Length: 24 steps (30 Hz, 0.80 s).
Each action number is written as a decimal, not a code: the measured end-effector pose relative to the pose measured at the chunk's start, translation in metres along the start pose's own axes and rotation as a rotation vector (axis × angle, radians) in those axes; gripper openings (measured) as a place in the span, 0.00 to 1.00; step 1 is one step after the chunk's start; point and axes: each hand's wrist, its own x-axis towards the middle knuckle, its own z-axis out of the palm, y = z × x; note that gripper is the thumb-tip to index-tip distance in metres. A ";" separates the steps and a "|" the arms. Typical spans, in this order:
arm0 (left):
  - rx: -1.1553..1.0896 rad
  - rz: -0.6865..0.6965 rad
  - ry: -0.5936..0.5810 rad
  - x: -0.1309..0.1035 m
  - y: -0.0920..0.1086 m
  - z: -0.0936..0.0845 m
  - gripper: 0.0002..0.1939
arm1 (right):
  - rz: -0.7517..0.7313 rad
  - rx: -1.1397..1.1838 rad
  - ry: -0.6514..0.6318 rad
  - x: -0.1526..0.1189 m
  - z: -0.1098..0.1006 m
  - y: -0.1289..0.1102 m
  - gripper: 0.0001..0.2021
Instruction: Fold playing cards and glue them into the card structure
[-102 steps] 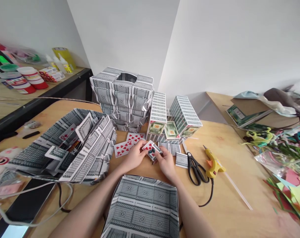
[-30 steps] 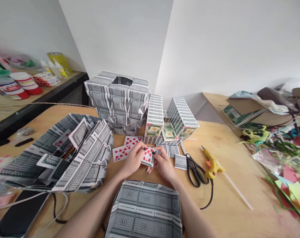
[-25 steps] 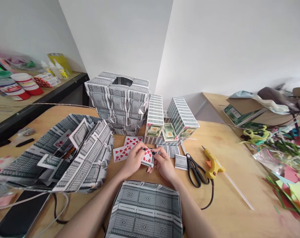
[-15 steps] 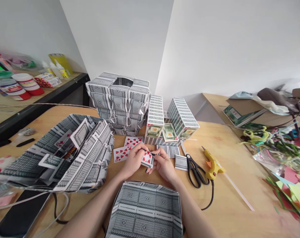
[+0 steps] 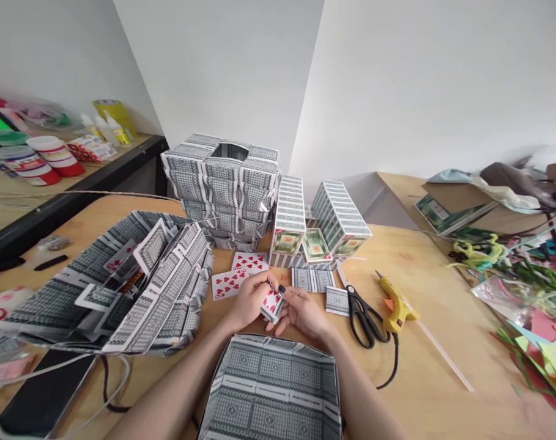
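Between my hands is a playing card with red hearts, its edges bent up. My left hand pinches its left side and upper edge. The thumb and fingers of my right hand close on its right side. Just left of them, loose heart cards lie face up on the table. Several grey-patterned cards lie face down beyond my right hand. Below my wrists stands a tray made of joined cards, nearest to my body.
A large box built of cards stands behind, beside stacked card packs. Left is a card-made basket holding loose cards. Black scissors and a yellow glue gun lie right. Coloured scraps cover the far right.
My right thumb has moved up over the card's upper right, and its fingers have spread more beneath. The card has tilted in my hands. The view has shifted slightly.
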 end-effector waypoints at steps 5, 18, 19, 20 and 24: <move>-0.027 0.037 -0.055 -0.002 0.000 -0.003 0.07 | -0.038 -0.042 0.012 0.000 -0.001 0.003 0.13; 0.161 0.023 0.115 0.008 -0.008 0.001 0.11 | -0.240 -0.239 0.165 0.005 0.004 -0.001 0.14; 0.175 0.025 0.104 0.008 -0.009 0.002 0.12 | -0.235 -0.242 0.171 0.005 0.004 -0.001 0.13; 0.178 0.026 0.095 0.007 -0.010 0.002 0.13 | -0.224 -0.237 0.178 0.005 0.005 -0.002 0.13; 0.180 0.038 0.054 0.007 -0.009 0.002 0.15 | -0.154 -0.206 0.202 0.003 0.006 -0.004 0.13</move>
